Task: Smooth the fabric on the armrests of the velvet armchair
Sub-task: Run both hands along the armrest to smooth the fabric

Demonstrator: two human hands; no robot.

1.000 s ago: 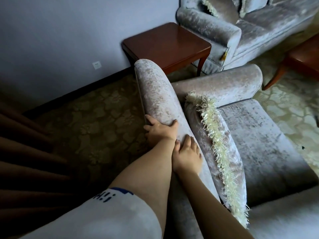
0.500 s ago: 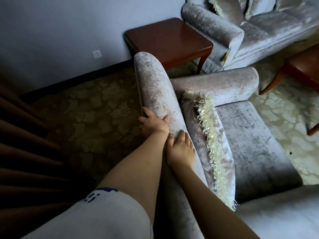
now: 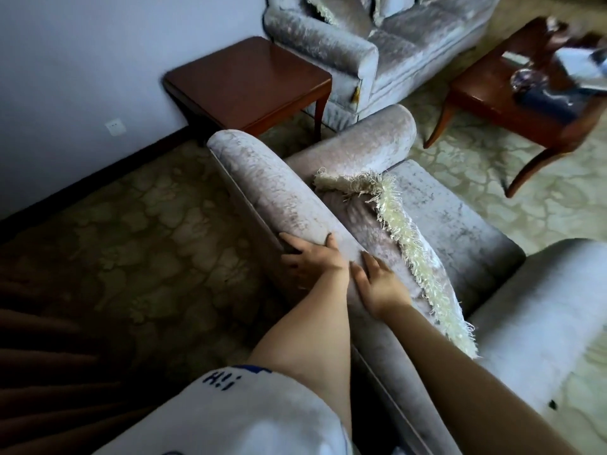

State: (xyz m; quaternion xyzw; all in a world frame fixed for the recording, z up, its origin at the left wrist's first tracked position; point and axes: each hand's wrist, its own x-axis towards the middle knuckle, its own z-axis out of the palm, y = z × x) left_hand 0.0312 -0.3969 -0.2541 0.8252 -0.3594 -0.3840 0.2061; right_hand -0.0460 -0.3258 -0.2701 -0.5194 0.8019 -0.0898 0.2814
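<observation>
1. The pale grey, rolled crushed-velvet armrest (image 3: pixel 279 198) runs from frame centre toward the upper left.
2. The left hand (image 3: pixel 312 261) drapes flat over its outer side. The right hand (image 3: pixel 377 285) lies flat on the inner side, fingers straight.
3. Risk: a right-hand stroke may topple the cream-fringed velvet cushion (image 3: pixel 371 238) leaning alongside.

**COUNTS BY KIND**

Hands 2: left hand (image 3: pixel 312 261), right hand (image 3: pixel 381 287). Velvet seats 2: velvet armchair (image 3: pixel 453 224), sofa (image 3: pixel 328 41). Wooden tables 2: side table (image 3: pixel 249 80), second table (image 3: pixel 486 93). Fringed cushions 2: near cushion (image 3: pixel 371 238), far cushion (image 3: pixel 323 9). Wall socket (image 3: pixel 115 127) 1. Items on second table too blurred to count.
</observation>
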